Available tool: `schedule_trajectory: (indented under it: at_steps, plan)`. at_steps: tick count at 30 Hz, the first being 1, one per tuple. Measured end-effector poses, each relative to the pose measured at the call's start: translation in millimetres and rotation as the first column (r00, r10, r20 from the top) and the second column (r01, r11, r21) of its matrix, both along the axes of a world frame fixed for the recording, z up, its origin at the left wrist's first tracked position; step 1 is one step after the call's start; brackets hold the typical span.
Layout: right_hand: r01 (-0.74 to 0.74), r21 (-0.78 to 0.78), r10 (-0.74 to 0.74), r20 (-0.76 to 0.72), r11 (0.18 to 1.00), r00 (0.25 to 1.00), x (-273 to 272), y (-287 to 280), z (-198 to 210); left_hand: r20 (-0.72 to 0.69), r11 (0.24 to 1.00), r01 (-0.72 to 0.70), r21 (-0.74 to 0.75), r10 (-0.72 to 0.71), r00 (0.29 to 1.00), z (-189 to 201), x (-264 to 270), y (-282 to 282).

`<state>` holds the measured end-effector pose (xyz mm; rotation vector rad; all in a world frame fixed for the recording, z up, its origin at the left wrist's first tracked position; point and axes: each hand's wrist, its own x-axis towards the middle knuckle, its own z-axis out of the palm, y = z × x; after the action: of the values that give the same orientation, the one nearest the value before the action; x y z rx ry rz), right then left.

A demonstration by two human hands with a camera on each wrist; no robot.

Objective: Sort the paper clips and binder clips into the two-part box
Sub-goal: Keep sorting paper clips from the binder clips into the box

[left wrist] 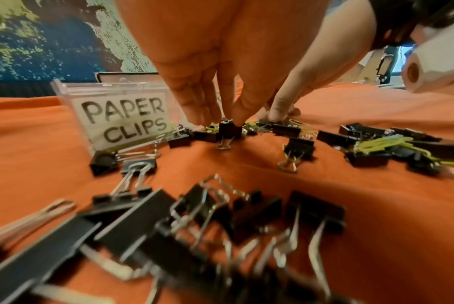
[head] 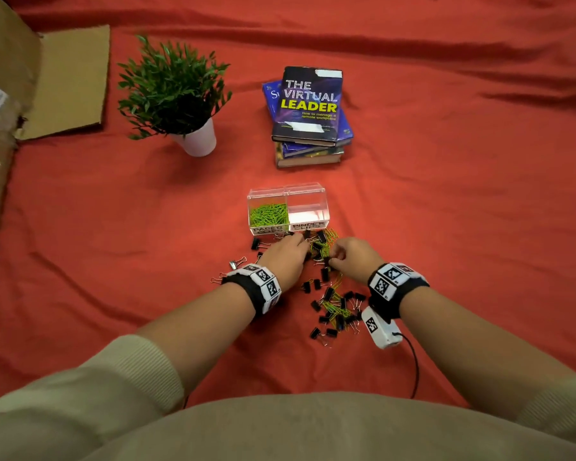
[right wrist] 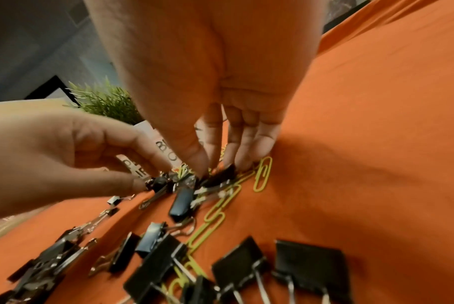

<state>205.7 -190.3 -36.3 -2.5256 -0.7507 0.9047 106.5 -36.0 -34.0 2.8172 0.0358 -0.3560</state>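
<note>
Left hand [head: 285,257]: it is reaching into the far end of the pile, just in front of the box. In its wrist view the thumb and fingers [left wrist: 194,107] are coming down together, tips pinching the top of a small black binder clip [left wrist: 228,131] that is standing upright on the cloth.

Right hand [head: 353,257]: it is working beside the left, fingertips down in the same tangle. Its fingers [right wrist: 249,144] are closing round a black binder clip [right wrist: 220,174] lying among yellow-green clips.

Two-part box [head: 308,194]: the clear box is sitting on the cloth just beyond both hands, lids tipped back. The left half, labelled PAPER CLIPS [left wrist: 124,121], is holding a heap of green paper clips [head: 268,214]. The right half, labelled BINDER CLIPS [head: 308,226], is showing only its pale floor.

Unsorted pile [head: 333,304]: black binder clips and yellow-green paper clips are lying mixed, trailing from the box front back between the wrists. A few binder clips [head: 236,262] are lying apart to the left.

Cloth [head: 113,227]: a red-orange sheet is covering the whole surface, creased.

Wrists: both are wearing black bands with patterned markers [head: 263,281], and a white unit [head: 379,327] is hanging under the right one.

Further back: a potted green plant [head: 177,94] is standing left, a stack of books [head: 308,118] behind the box, cardboard [head: 67,81] at the far left.
</note>
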Motion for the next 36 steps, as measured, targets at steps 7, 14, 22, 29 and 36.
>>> schedule_trajectory:
  at_steps: [7, 14, 22, 29, 36]
  plan:
    - [0.182, 0.062, -0.188, 0.104, 0.981, 0.977, 24, 17, -1, -0.046, 0.997, 0.014, 0.075, -0.011, 0.999, -2, -22, 9]
    - [0.051, -0.018, -0.047, 0.184, 0.999, 0.982, -1, 27, -13, 0.000, 0.998, -0.033, 0.059, 0.033, 0.999, 2, -21, 11]
    - [0.098, 0.043, -0.104, 0.164, 0.994, 0.981, -19, 22, -8, -0.073, 0.998, -0.055, -0.008, 0.055, 0.996, -2, 7, -3]
    - [0.195, 0.016, -0.195, 0.019, 0.981, 0.981, -19, 22, -4, -0.098, 0.994, -0.087, 0.058, 0.093, 0.991, -4, 8, -5]
    - [0.578, 0.134, -0.420, -0.561, 0.805, 0.714, 1, 9, 6, -0.076, 0.974, -0.070, 0.215, 0.088, 0.993, -3, 1, -2]
